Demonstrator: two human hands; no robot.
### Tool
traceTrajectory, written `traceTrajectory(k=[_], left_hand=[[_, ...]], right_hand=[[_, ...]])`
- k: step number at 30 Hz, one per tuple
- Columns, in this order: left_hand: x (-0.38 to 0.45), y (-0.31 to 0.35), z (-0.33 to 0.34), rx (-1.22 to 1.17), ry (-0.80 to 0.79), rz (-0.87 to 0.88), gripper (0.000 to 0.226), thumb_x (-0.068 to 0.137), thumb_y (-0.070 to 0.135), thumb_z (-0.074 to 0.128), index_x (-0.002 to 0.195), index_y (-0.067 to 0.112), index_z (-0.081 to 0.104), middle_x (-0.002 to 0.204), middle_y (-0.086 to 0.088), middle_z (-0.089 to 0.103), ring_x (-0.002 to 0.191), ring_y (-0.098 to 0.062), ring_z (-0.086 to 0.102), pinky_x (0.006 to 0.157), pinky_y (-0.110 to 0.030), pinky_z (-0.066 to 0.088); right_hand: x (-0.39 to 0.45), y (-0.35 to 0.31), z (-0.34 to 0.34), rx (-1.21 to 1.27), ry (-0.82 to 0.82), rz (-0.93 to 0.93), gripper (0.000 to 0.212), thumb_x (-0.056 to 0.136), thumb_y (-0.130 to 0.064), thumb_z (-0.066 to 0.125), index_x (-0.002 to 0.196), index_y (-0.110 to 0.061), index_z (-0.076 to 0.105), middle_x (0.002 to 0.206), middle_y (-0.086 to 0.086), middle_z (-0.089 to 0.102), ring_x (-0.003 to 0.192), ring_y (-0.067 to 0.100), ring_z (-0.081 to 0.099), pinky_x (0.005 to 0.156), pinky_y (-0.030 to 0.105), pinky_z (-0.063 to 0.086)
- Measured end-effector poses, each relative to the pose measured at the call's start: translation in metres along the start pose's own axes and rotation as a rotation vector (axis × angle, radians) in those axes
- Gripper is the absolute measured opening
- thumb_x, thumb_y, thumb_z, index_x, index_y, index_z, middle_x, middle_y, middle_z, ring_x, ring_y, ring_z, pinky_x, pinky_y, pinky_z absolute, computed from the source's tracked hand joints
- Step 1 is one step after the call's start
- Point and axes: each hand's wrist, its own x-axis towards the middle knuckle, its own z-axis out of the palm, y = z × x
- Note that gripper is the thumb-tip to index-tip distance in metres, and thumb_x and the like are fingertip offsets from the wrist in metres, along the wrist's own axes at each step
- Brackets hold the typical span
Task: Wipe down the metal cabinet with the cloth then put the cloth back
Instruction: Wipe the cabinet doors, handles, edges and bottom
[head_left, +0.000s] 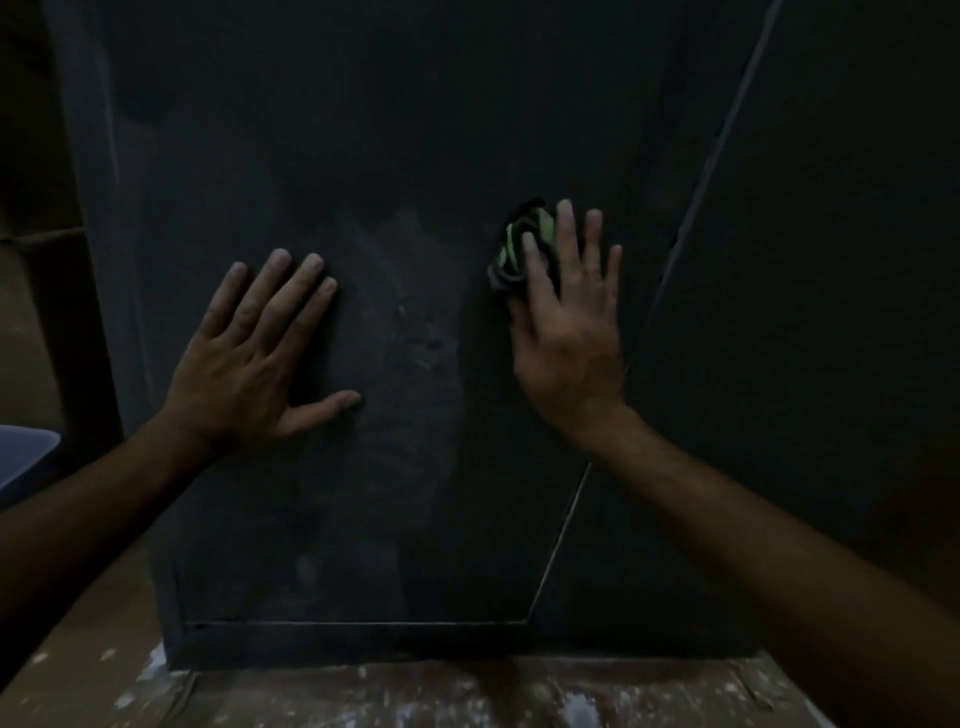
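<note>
**Both hands flat on cabinet door, cloth under right fingers**

R fingertips (565, 210) straight & spread wide, pressing a bunched green/black striped cloth (517, 247) vs the dark panel. Cloth sits under index + thumb side of the right hand (569, 332); most of it pokes out up and to the left of the fingers. Middle, ring, pinky extend past the cloth, look flat on the metal itself. No curl round the cloth – held by pressure of straight fingers; thumb mostly hidden, can't tell its grip.

L fingers (298, 275) also straight, 4 close together, thumb splayed out to the side. Left hand (249, 364) rests palm-down on the same panel, holds nothing, well apart from the cloth.

Both forearms bare, reaching in from bottom corners.

Metal cabinet (395, 156): dark grey, fills most of view. Hands are on the L door; seam (558, 545) between doors runs diagonally just right of the R wrist. Faint smears/dust marks on panel betw. the hands.

Below: speckled, paint-flecked floor (467, 696). Far left edge, a blue-grey obj (23, 452), partly cut off, can't ID. Light v. dim.
</note>
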Motion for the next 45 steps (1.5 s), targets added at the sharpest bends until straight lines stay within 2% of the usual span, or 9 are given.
traceTrajectory(k=[7,13,15,21,28,30,36,42,45], left_hand=[[0.000,-0.001,-0.007,-0.018,-0.056,0.020,0.108,0.087,0.077,0.047,0.158,0.000,0.023,0.167,-0.018,0.017,0.155,-0.036,0.014,0.125,-0.056,0.014],[0.001,-0.005,-0.010,-0.001,-0.138,0.037,0.112,0.085,0.079,0.046,0.160,0.001,0.017,0.168,-0.018,0.011,0.156,-0.035,0.008,0.126,-0.054,0.008],[0.000,-0.005,-0.009,0.004,-0.138,0.036,0.112,0.085,0.079,0.047,0.160,0.001,0.016,0.168,-0.018,0.011,0.156,-0.035,0.008,0.126,-0.054,0.009],[0.000,-0.004,-0.012,0.000,-0.150,0.040,0.112,0.086,0.081,0.045,0.160,0.001,0.017,0.169,-0.017,0.011,0.156,-0.036,0.010,0.126,-0.055,0.010],[0.000,-0.004,-0.009,0.004,-0.146,0.030,0.113,0.085,0.080,0.050,0.159,0.001,0.018,0.168,-0.018,0.013,0.156,-0.036,0.010,0.126,-0.055,0.010],[0.000,-0.002,-0.008,0.006,-0.140,0.022,0.113,0.085,0.080,0.051,0.159,0.000,0.020,0.168,-0.018,0.015,0.156,-0.036,0.011,0.125,-0.057,0.012],[0.001,-0.004,-0.013,-0.036,-0.151,0.029,0.109,0.088,0.081,0.041,0.160,0.002,0.018,0.168,-0.017,0.011,0.156,-0.035,0.010,0.126,-0.056,0.010],[0.001,-0.005,-0.013,-0.042,-0.180,0.037,0.111,0.086,0.081,0.045,0.160,0.003,0.014,0.169,-0.017,0.009,0.156,-0.035,0.007,0.126,-0.054,0.007],[0.000,-0.005,-0.012,-0.050,-0.176,0.032,0.108,0.088,0.078,0.046,0.160,0.003,0.016,0.169,-0.018,0.010,0.156,-0.035,0.007,0.126,-0.056,0.008]], right_hand=[[-0.113,-0.007,0.010,0.004,-0.332,-0.605,0.049,0.099,-0.011,0.042,0.149,-0.014,0.044,0.162,0.015,0.024,0.150,0.039,0.018,0.119,0.063,0.014],[0.004,-0.009,0.005,0.008,-0.004,0.015,0.051,0.100,-0.023,0.051,0.146,-0.002,0.043,0.158,0.029,0.023,0.148,0.046,0.019,0.120,0.062,0.014],[-0.008,-0.034,0.016,0.061,-0.005,0.013,0.055,0.100,-0.025,0.050,0.147,0.003,0.041,0.157,0.032,0.019,0.147,0.048,0.017,0.120,0.061,0.016],[-0.146,-0.043,0.030,0.029,-0.378,-0.696,0.050,0.096,-0.017,0.055,0.145,-0.013,0.047,0.163,0.017,0.018,0.151,0.038,0.012,0.121,0.061,0.005],[0.011,-0.034,0.012,0.035,0.052,0.058,0.051,0.096,-0.012,0.053,0.145,0.000,0.045,0.157,0.029,0.025,0.147,0.048,0.020,0.118,0.065,0.014],[-0.009,-0.054,0.022,0.100,0.047,0.026,0.051,0.097,-0.017,0.052,0.144,0.003,0.045,0.156,0.030,0.024,0.146,0.048,0.021,0.118,0.064,0.017],[-0.130,-0.064,0.037,0.087,-0.309,-0.606,0.049,0.095,-0.018,0.051,0.144,-0.012,0.050,0.161,0.015,0.025,0.150,0.035,0.019,0.120,0.061,0.011],[0.011,-0.046,0.019,0.118,0.064,0.046,0.055,0.090,-0.012,0.053,0.144,-0.004,0.048,0.156,0.025,0.032,0.147,0.045,0.023,0.118,0.066,0.011],[-0.039,-0.063,0.035,0.213,0.015,-0.114,0.054,0.089,-0.013,0.058,0.141,-0.001,0.052,0.154,0.027,0.034,0.146,0.045,0.025,0.118,0.065,0.017]])
